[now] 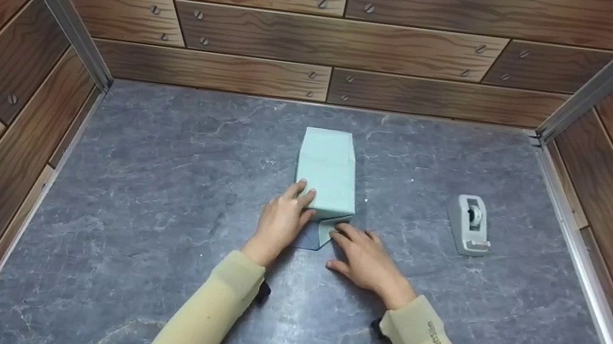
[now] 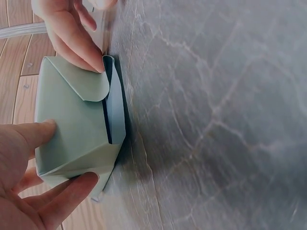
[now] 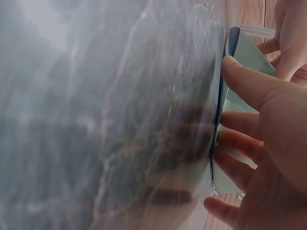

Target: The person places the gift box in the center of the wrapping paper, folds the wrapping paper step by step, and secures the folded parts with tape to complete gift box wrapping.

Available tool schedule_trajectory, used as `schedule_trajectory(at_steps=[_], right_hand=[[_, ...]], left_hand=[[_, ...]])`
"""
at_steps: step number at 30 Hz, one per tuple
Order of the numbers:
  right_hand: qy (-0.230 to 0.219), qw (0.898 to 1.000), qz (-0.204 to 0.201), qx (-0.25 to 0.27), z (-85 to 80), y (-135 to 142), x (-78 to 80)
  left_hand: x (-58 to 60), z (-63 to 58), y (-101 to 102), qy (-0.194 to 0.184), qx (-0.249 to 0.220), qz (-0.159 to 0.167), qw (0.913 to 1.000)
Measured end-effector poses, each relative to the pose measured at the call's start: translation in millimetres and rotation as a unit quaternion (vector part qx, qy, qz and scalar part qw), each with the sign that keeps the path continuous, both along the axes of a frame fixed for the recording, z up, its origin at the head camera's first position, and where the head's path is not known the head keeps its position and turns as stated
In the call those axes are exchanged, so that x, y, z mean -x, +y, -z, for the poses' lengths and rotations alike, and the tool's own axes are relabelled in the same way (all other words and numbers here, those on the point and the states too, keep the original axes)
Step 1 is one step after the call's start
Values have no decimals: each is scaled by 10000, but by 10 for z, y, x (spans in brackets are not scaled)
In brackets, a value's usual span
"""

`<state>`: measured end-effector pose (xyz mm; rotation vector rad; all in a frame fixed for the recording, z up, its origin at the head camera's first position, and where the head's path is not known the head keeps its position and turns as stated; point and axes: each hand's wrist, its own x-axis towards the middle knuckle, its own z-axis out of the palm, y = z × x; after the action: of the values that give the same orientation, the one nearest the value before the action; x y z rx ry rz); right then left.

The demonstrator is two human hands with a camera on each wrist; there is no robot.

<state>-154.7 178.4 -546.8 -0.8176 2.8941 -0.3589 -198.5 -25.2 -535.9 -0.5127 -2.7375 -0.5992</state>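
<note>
A box wrapped in pale green paper (image 1: 328,169) lies lengthwise in front of me, its near end partly folded. At that end a loose paper flap (image 1: 307,239) with a bluish inner side sticks out low toward me. My left hand (image 1: 280,219) grips the near left corner, with fingers on different faces of the box, as the left wrist view shows. My right hand (image 1: 367,261) is at the near right corner, its fingers extended. In the left wrist view its fingertips press the folded side paper (image 2: 86,82) against the box end.
A grey tape dispenser (image 1: 469,226) with a roll of tape stands to the right on the grey marbled table (image 1: 174,190). Wood-patterned panels (image 1: 335,42) enclose the back and both sides, with metal rails (image 1: 588,233) along the edges.
</note>
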Motion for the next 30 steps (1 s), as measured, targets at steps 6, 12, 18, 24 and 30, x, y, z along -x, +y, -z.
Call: schedule_trajectory(at_steps=[6, 12, 18, 24, 30], right_hand=[[-36, 10000, 61, 27, -2, 6, 9], [11, 10000, -15, -67, -15, -2, 17], [-70, 9996, -74, -250, -32, 1, 24], [-186, 9980, -47, -595, -53, -24, 8], [-210, 9970, 10, -748, -43, -61, -37]], left_hand=[[-4, -2, -2, -75, 31, -44, 10000], [-10, 6, 4, -23, -1, -3, 10000], [-10, 10, -2, 78, -65, 18, 9999], [-5, -1, -2, 89, -54, 15, 9999], [-2, 12, 1, 49, -31, -7, 10000]])
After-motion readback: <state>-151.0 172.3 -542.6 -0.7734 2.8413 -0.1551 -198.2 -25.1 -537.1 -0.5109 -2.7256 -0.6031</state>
